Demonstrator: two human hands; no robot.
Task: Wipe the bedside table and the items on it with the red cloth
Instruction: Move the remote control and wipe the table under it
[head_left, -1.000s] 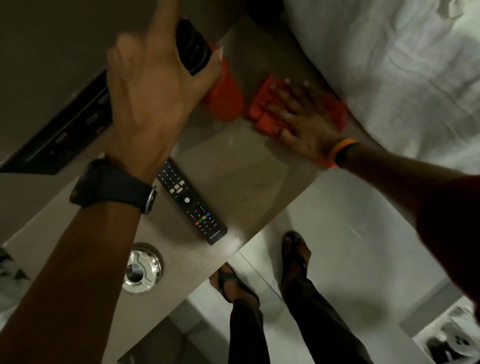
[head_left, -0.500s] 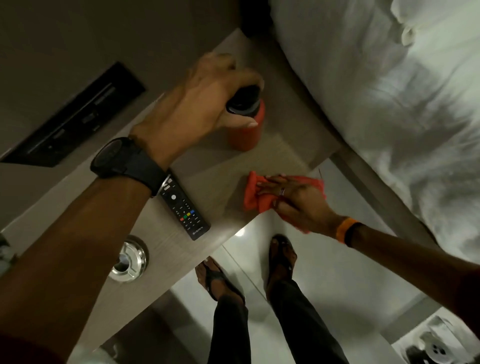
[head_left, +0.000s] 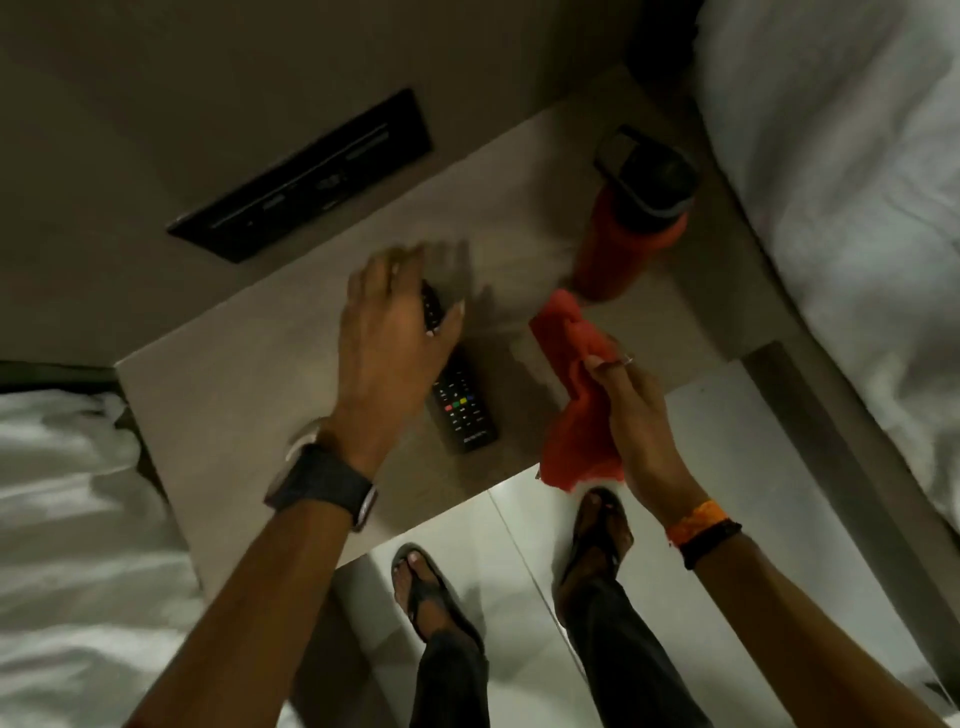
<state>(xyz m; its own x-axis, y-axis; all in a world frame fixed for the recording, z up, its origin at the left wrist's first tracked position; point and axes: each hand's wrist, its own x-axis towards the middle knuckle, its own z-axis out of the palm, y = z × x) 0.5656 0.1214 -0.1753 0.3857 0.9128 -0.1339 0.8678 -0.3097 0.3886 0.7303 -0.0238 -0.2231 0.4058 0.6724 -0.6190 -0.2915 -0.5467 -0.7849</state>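
Note:
The wooden bedside table (head_left: 234, 395) fills the middle of the view. A black remote (head_left: 462, 410) lies on it. My left hand (head_left: 389, 343) covers the remote's far end, thumb on one side and blurred fingers curled over the other. My right hand (head_left: 639, 421) grips the red cloth (head_left: 576, 415), which is lifted off the table and hangs bunched above its front edge. A red bottle with a black lid (head_left: 618, 244) stands alone at the table's back right, just beyond the cloth's top corner.
A silver ashtray (head_left: 304, 439) peeks out from under my left wrist. A black switch panel (head_left: 301, 176) is set in the wall behind the table. White bedding lies to the right (head_left: 857, 208) and the left (head_left: 62, 519). My sandalled feet (head_left: 431, 592) stand on the pale floor.
My left hand let go of the red bottle and moved left onto the remote. My right hand lifted the red cloth off the table's front edge.

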